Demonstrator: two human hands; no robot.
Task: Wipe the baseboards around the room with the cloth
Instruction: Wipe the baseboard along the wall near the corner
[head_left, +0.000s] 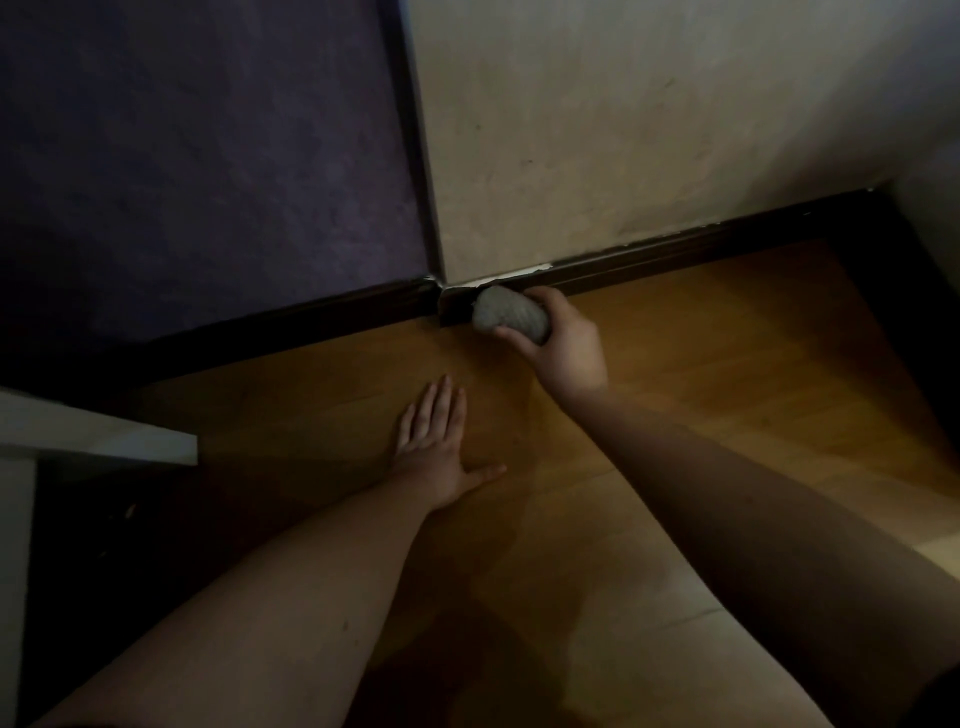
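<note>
Two bare hands show in dim light. The right hand (558, 343) has its fingers and thumb curled round a bunched grey cloth (510, 314), which it holds against the dark baseboard (675, 252) just right of the wall corner; whether the cloth truly presses the wood is hard to tell. The left hand (434, 449) lies flat, fingers straight, on the wooden floor (727, 374), nearer and left of the cloth.

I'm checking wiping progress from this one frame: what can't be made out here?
- Head view: the baseboard patch behind the cloth is covered by the cloth and right hand.
- Dust or cleanliness of the baseboard: too dark to judge.
- Floor under the left hand: hidden by the palm.
- White furniture: cut off by the left edge.
</note>
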